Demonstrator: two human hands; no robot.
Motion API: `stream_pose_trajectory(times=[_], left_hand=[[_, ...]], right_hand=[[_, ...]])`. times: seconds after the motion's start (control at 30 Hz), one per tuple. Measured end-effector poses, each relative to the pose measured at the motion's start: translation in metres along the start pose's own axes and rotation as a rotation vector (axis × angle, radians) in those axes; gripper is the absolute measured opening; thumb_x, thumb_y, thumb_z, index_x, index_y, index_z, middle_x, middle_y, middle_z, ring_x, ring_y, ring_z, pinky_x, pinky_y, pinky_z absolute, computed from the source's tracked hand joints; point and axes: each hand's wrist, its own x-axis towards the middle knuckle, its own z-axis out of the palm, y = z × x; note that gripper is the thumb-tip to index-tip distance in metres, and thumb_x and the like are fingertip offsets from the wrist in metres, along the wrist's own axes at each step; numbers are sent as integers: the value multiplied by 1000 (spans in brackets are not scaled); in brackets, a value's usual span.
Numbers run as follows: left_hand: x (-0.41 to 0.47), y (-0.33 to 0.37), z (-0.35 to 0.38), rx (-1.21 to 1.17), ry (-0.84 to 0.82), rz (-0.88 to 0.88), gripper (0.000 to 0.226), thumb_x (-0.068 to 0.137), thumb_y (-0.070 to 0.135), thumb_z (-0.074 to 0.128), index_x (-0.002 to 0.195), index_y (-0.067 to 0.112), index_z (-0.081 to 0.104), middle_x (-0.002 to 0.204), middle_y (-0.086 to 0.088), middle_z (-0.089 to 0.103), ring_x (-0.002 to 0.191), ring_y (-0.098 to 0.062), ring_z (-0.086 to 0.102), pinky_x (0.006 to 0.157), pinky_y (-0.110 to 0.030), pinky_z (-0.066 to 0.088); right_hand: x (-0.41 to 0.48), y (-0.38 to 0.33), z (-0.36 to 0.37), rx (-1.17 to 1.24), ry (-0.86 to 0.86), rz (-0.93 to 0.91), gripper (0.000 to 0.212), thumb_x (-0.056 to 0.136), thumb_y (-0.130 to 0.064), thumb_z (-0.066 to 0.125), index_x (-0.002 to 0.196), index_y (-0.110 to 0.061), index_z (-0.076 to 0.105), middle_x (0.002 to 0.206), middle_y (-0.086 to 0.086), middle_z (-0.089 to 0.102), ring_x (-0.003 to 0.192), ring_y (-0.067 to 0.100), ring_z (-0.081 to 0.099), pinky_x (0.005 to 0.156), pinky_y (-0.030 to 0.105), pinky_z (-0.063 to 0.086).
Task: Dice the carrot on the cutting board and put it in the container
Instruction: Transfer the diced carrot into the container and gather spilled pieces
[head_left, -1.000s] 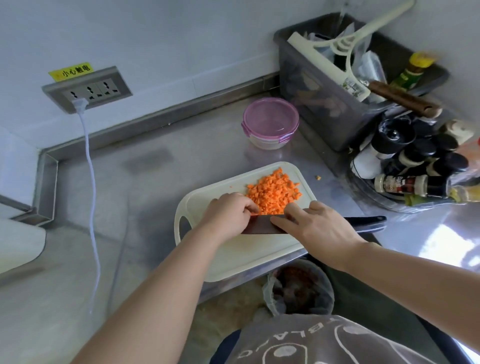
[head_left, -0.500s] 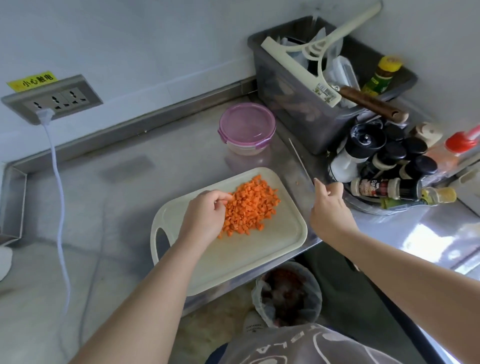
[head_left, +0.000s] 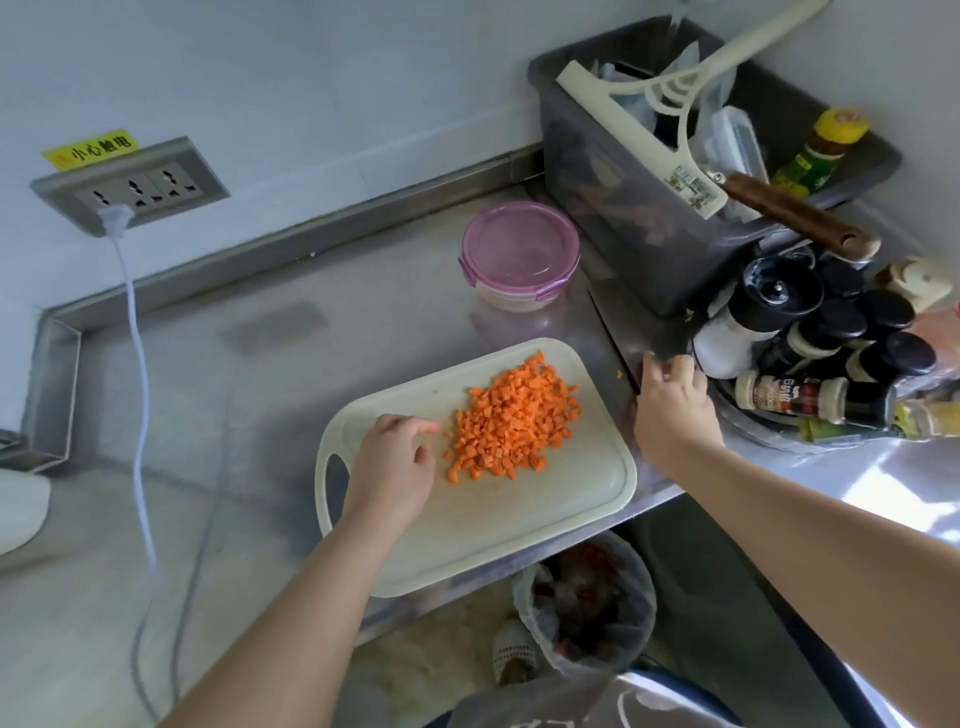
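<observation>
Head view, nearest first: a lined waste bin (head_left: 584, 597) sits below the counter edge, handy for scraps I'd guess. On the cutting board (head_left: 498, 519) my left hand (head_left: 395, 462) rests just beside the diced carrot (head_left: 511, 423), fingers loosely curled and holding nothing, placed to corral the pile. The carrot looks fully diced, heaped toward the board's far right. My hands are apart. My right hand (head_left: 672, 405) is off the board on the counter by the spice bottles (head_left: 810, 332); I cannot tell whether it grips anything. Farther back stands the container (head_left: 519, 254), its purple lid still on, so I judge it needs opening before transfer.
</observation>
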Motion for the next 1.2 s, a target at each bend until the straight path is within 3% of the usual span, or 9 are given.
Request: stream_pose_trajectory(times=[0.13,0.27,0.37,0.47,0.57,0.67,0.8,0.93,1.2], left_hand=[[6,2,-3,-15,-2,-9,33,90,3,48,116,17,64,125,-1,52,108,-16,56,85,-11,28],[23,15,-13,-17,19,28,33,91,4,48,116,18,64,125,-1,54,104,-18,57,82,-16,34],[35,27,-22,-60,53,56,32,90,5,49,115,18,64,122,-1,54,103,-19,58,86,-25,41],[40,31,-29,-99,75,74,32,90,6,49,113,20,65,120,2,56,107,-14,58,83,-16,37],[43,23,-36,-130,92,55,32,91,6,49,114,22,65,119,5,56,104,-11,57,82,-13,35],[47,11,-45,-243,96,-18,31,93,6,48,115,18,65,113,7,59,103,-7,56,82,-10,34],[56,-8,-58,-611,140,-285,28,95,14,51,121,15,59,106,6,61,102,-13,61,96,-31,46],[57,-4,-82,-1214,187,-552,20,97,34,50,96,15,55,92,-2,56,81,-14,60,74,-29,52],[16,0,-102,-1461,209,-503,24,97,24,52,81,6,46,70,-6,44,64,-15,48,77,-27,52]], right_hand=[[-3,-17,-15,-59,76,-103,54,96,-18,42,146,-13,22,137,13,32,121,33,34,99,39,32],[17,-59,-38,309,26,-206,51,98,-23,44,146,-12,30,138,14,40,125,33,39,100,41,36],[53,-92,-50,719,-133,37,46,93,-32,48,131,-6,45,124,14,55,105,31,58,87,40,50],[75,-107,-54,1135,-249,344,41,91,-37,56,116,-4,53,101,12,63,72,20,61,70,33,58],[83,-115,-53,1347,-316,431,22,92,-27,61,85,-7,61,82,6,59,66,15,58,59,25,53],[81,-126,-51,1558,-359,400,14,91,-11,62,81,-2,59,74,6,57,61,14,55,58,24,54],[59,-157,-53,1616,-526,266,13,91,-4,60,79,-2,55,67,9,53,54,17,52,49,24,54],[27,-194,-62,1511,-671,34,15,89,-3,59,78,-7,50,63,9,54,53,17,49,47,22,47],[-10,-205,-84,1453,-612,-43,17,89,-7,59,79,-11,45,63,5,51,53,13,40,49,23,29]])
